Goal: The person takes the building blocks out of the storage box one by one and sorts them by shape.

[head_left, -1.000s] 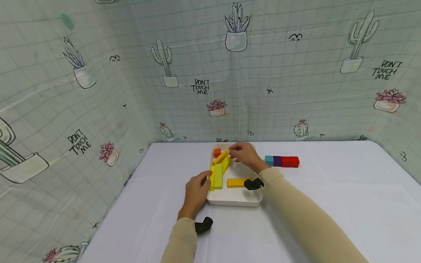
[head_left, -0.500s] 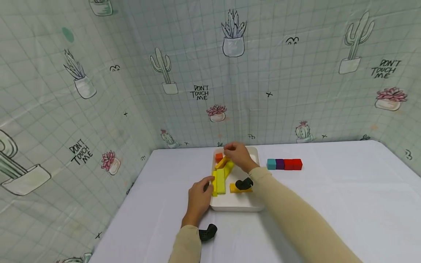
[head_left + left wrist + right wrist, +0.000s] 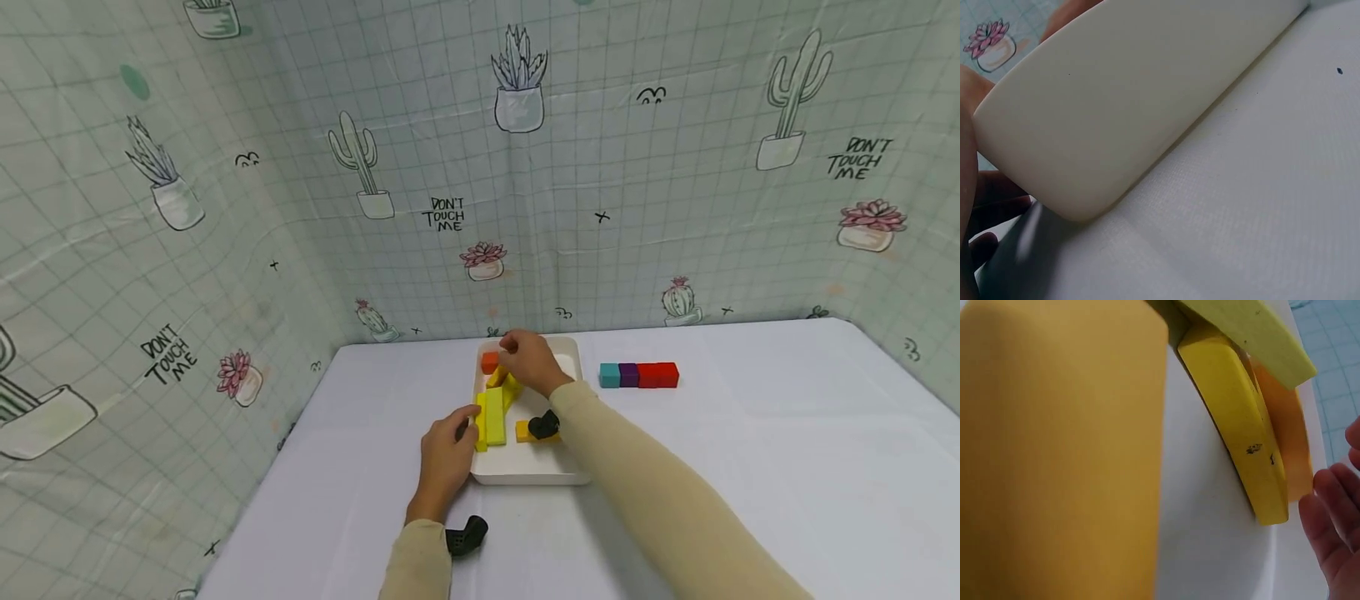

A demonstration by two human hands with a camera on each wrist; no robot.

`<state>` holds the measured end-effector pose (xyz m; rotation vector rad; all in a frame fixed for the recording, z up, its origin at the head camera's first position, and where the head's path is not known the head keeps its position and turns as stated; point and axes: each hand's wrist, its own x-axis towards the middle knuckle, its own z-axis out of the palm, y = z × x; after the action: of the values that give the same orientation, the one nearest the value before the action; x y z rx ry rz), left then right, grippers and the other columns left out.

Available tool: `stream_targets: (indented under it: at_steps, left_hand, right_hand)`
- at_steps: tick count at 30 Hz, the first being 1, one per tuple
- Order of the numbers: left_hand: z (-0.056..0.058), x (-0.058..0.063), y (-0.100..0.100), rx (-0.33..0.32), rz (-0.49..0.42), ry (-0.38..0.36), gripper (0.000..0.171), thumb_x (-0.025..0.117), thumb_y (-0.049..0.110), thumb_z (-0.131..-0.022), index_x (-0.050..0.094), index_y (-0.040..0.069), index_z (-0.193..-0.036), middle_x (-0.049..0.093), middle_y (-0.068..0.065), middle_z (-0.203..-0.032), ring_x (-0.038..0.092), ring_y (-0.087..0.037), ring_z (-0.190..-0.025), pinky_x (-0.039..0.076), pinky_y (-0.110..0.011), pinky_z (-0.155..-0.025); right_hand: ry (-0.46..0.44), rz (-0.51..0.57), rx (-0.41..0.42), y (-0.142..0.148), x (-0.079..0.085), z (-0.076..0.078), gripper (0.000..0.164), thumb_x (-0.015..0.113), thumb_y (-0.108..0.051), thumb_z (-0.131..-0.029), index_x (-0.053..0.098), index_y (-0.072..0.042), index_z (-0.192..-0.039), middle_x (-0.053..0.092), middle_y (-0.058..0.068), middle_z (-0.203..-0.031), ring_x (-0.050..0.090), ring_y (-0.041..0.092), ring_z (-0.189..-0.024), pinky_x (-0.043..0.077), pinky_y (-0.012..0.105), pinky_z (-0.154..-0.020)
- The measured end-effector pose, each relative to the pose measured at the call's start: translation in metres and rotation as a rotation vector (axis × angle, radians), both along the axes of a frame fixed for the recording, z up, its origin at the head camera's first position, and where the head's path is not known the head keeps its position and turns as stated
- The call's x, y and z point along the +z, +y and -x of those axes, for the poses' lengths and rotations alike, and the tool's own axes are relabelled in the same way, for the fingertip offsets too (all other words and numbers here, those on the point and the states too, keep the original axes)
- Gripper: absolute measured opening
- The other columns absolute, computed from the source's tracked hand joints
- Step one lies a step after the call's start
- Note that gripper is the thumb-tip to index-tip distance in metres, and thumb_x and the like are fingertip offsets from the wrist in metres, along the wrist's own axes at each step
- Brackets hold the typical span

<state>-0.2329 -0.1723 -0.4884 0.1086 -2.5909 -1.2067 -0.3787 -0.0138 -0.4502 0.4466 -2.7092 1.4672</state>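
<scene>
At the left rim of the white tray [image 3: 528,477], my left hand [image 3: 444,454] holds the edge with its thumb on top. In the left wrist view the fingers [image 3: 999,190] lie outside the tray wall [image 3: 1104,106]. My right hand [image 3: 531,362] hovers over the tray's back left, fingertips beside an orange-red cube [image 3: 489,362]. In the right wrist view its fingers [image 3: 1329,512] look loose, close to the end of an orange-yellow block [image 3: 1291,437], with nothing visible between them. A yellow block [image 3: 1235,425] leans beside that one. Whether the fingertips touch the block I cannot tell.
A lime block [image 3: 495,417] and a narrow yellow block [image 3: 481,425] line the tray's left side. An orange-yellow block [image 3: 522,431] lies in front, partly under my right wrist. Right of the tray stands a row of teal [image 3: 610,375], purple [image 3: 628,375] and red [image 3: 657,375] cubes.
My right hand has moved left over the tray, closer to the orange-red cube. The left hand stays on the rim. The blocks show no clear movement; the head view shifted slightly.
</scene>
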Motion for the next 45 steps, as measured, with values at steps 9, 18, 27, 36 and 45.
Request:
stream_targets:
  at_steps: [9, 18, 27, 36, 45]
  left_hand:
    - [0.001, 0.000, 0.006, -0.010, -0.009, -0.012, 0.032, 0.058, 0.019, -0.098, 0.069, 0.023, -0.127, 0.068, -0.002, -0.121, 0.058, -0.023, -0.110, 0.045, -0.049, -0.101]
    - [-0.004, -0.001, 0.005, 0.001, 0.005, -0.013, 0.032, 0.057, 0.018, -0.097, 0.070, 0.022, -0.127, 0.068, -0.003, -0.122, 0.058, -0.023, -0.108, 0.045, -0.049, -0.100]
    - [-0.002, 0.000, 0.005, -0.009, -0.003, 0.019, 0.032, 0.057, 0.018, -0.097, 0.070, 0.021, -0.126, 0.068, -0.003, -0.121, 0.058, -0.022, -0.107, 0.046, -0.048, -0.098]
    - [0.002, 0.002, 0.004, -0.015, 0.015, 0.032, 0.032, 0.057, 0.018, -0.097, 0.070, 0.022, -0.126, 0.068, -0.001, -0.119, 0.058, -0.021, -0.105, 0.046, -0.048, -0.097]
    - [-0.001, 0.003, 0.000, -0.017, 0.020, 0.023, 0.032, 0.057, 0.018, -0.097, 0.070, 0.020, -0.126, 0.068, -0.003, -0.121, 0.058, -0.022, -0.107, 0.046, -0.048, -0.099]
  right_hand:
    - [0.077, -0.288, 0.045, -0.006, 0.006, 0.004, 0.031, 0.068, -0.022, -0.094, 0.068, -0.004, -0.120, 0.068, 0.011, -0.116, 0.060, 0.023, -0.089, 0.055, 0.036, -0.087]
    - [0.200, -0.435, 0.098, -0.008, 0.001, 0.003, 0.036, 0.071, -0.024, -0.092, 0.072, -0.004, -0.122, 0.071, 0.013, -0.116, 0.064, 0.027, -0.100, 0.054, 0.039, -0.091]
    - [0.153, -0.487, 0.051, -0.012, 0.002, 0.007, 0.033, 0.072, -0.031, -0.090, 0.076, -0.005, -0.109, 0.070, 0.010, -0.104, 0.054, 0.028, -0.095, 0.050, 0.039, -0.085]
    - [0.120, -0.519, 0.016, -0.013, 0.007, 0.011, 0.034, 0.073, -0.034, -0.088, 0.074, -0.002, -0.099, 0.065, 0.009, -0.096, 0.052, 0.029, -0.091, 0.051, 0.040, -0.079]
    - [0.083, -0.379, 0.034, -0.012, 0.009, 0.005, 0.037, 0.074, -0.035, -0.086, 0.073, -0.002, -0.104, 0.065, 0.009, -0.098, 0.054, 0.026, -0.088, 0.051, 0.034, -0.072]
